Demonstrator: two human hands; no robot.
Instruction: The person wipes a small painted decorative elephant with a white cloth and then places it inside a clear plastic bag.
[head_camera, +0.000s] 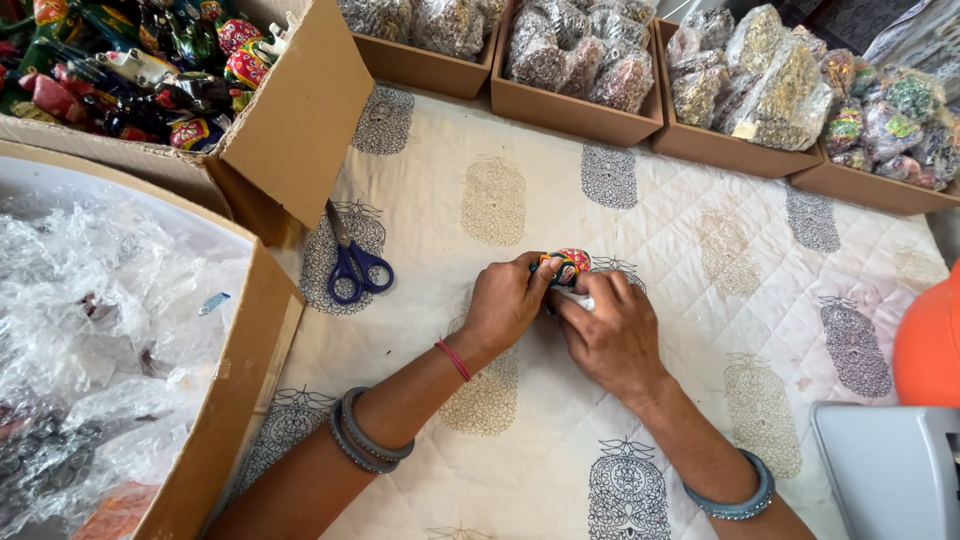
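1. Left hand (505, 300) pinches a small painted figurine (567, 264) at its left end, fingers closed on it.
2. Right hand (610, 335) is closed under and right of it, also touching a white scrap (580, 300).
3. Figurine sits above both hands, over the quilted cloth (700, 250), long axis roughly left-right; both hands equally near.
4. Count: one figurine in hand, one pair of blue scissors (352, 266) well left, five cardboard boxes (290, 130) around.

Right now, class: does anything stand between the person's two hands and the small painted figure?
Nothing visible does. The left hand and right hand already hold the small painted figure directly, over the quilted cloth. The blue scissors lie apart, to the left.
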